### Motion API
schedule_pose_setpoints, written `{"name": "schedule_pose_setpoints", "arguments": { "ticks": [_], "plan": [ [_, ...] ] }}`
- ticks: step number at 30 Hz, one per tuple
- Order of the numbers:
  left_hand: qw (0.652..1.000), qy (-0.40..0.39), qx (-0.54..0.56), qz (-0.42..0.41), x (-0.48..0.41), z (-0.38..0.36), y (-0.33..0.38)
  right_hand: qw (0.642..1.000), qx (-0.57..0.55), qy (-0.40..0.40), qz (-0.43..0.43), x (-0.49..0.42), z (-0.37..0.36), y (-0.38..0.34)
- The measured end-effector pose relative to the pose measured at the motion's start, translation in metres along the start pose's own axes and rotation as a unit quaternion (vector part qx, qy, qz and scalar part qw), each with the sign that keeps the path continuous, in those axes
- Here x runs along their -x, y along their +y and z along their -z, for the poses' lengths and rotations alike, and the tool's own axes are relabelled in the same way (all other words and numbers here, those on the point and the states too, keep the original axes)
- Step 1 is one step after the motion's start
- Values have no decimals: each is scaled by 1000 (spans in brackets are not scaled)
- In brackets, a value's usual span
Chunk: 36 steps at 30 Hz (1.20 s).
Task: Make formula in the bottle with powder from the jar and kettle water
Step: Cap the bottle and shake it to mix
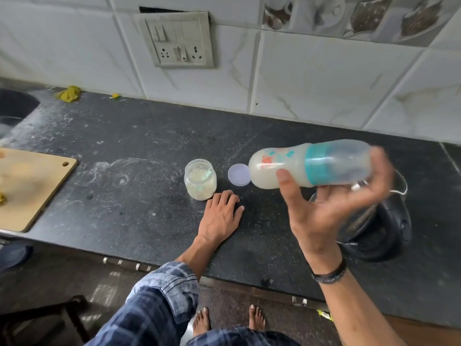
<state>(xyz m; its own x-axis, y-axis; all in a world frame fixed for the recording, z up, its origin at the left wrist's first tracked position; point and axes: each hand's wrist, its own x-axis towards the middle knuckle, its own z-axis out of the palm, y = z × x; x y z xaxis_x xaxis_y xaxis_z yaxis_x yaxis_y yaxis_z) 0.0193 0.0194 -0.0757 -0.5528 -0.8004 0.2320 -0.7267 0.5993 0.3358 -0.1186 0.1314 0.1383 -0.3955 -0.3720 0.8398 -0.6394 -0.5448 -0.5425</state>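
Gripping the sideways bottle [289, 162], right hand [329, 211] fingers curl round it; left hand [220, 217] fingers lie flat on the counter [119, 216].

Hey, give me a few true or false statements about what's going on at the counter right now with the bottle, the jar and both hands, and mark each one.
1. The right hand holds the bottle tipped nearly onto its side. True.
2. The bottle is empty. False: it holds a milky liquid.
3. The jar has its lid on. False: the jar is open and the lid lies on the counter to its right.
4. The left hand rests flat on the counter next to the jar. True.
5. The left hand grips the kettle. False: the kettle stands on the counter behind the right hand, untouched.
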Motion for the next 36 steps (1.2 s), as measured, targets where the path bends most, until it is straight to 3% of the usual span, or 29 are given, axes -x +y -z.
{"name": "schedule_pose_setpoints", "arguments": {
  "ticks": [3,5,7,9,12,13,17,18,21,22,26,30,34,36],
  "plan": [
    [1000,-4,0,-3,-1,0,0,986,21,-78,-149,13,-3,3],
    [1000,-6,-1,-1,0,0,0,994,-23,-21,-104,11,-1,-2],
    [1000,-4,1,0,-1,1,0,999,-31,38,-3,3,1,-4],
    [1000,-6,-1,0,0,1,0,999,-11,43,12,3,-1,2],
    [1000,-8,0,-4,0,1,-1,989,-6,-36,-144,12,-9,-5],
    [1000,-7,1,-5,0,0,-1,991,-13,-24,-132,13,-8,-7],
    [1000,1,0,0,0,0,1,992,1,80,94,-5,2,-7],
    [1000,-1,-3,1,0,0,0,993,15,79,91,-5,2,-2],
    [1000,6,-7,-4,0,0,0,993,25,-53,-107,12,-5,2],
    [1000,8,-6,-6,0,-1,0,988,20,-64,-141,19,-5,2],
    [1000,8,-8,-2,0,-1,0,997,-6,-18,-69,23,-2,6],
    [1000,28,-3,-8,1,-2,0,985,15,-74,-158,26,-5,4],
    [1000,10,-3,-1,0,-2,0,998,-23,55,18,2,2,-7],
    [1000,0,-6,-1,0,-1,0,999,-7,46,17,-1,1,1]
  ]
}}
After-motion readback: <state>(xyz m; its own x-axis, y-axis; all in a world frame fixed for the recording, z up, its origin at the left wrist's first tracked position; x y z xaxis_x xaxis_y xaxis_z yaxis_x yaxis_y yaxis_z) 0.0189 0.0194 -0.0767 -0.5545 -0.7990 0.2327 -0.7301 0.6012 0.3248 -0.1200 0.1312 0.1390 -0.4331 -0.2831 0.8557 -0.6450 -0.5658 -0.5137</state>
